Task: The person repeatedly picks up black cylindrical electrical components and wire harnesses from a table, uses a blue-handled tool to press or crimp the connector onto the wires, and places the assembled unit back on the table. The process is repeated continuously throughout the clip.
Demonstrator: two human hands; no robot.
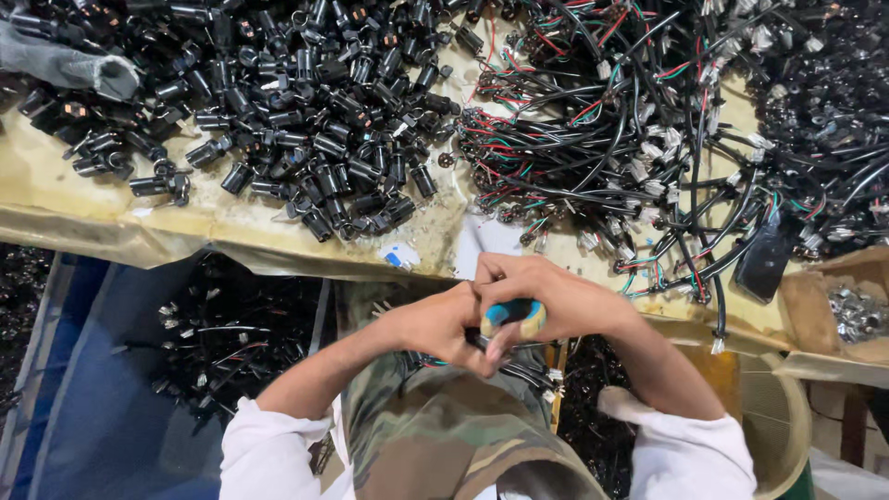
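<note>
Camouflage trousers (pixel 444 444) in lap, both hands together above them, right hand (pixel 556 301) closed around blue-yellow tool handle (pixel 512 317), left hand (pixel 443 326) pinching black wire piece (pixel 519 368) under it, desk (pixel 231 218) beyond with black connector pile (pixel 296 102) and wire harness tangle (pixel 630 130)

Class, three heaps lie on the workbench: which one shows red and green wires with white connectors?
The middle heap, a tangle of black cables with red and green wires and white plugs. The left heap holds only loose black cylindrical parts; the right-edge heap looks mostly black.
</note>
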